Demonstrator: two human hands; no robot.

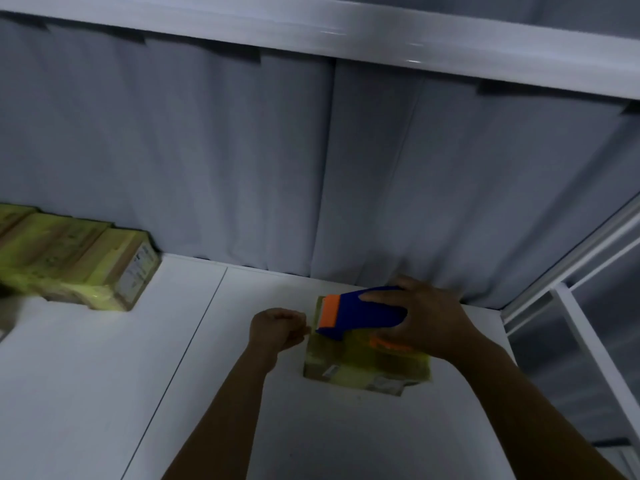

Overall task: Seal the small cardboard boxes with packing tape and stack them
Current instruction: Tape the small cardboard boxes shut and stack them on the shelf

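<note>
A small cardboard box (360,370) wrapped in yellowish tape sits on the white table (104,375), right of centre. My right hand (431,320) grips a blue and orange tape dispenser (353,315) that rests on the box's top. My left hand (277,327) is just left of the box, fingers curled, pinching at the tape end by the dispenser's blade; the tape itself is hard to make out. Several taped boxes (79,258) lie side by side at the far left against the curtain.
A grey curtain (311,168) hangs behind the table. A white frame bar (346,26) runs overhead, and metal frame posts (568,306) stand at the right edge. A seam (194,337) crosses the tabletop.
</note>
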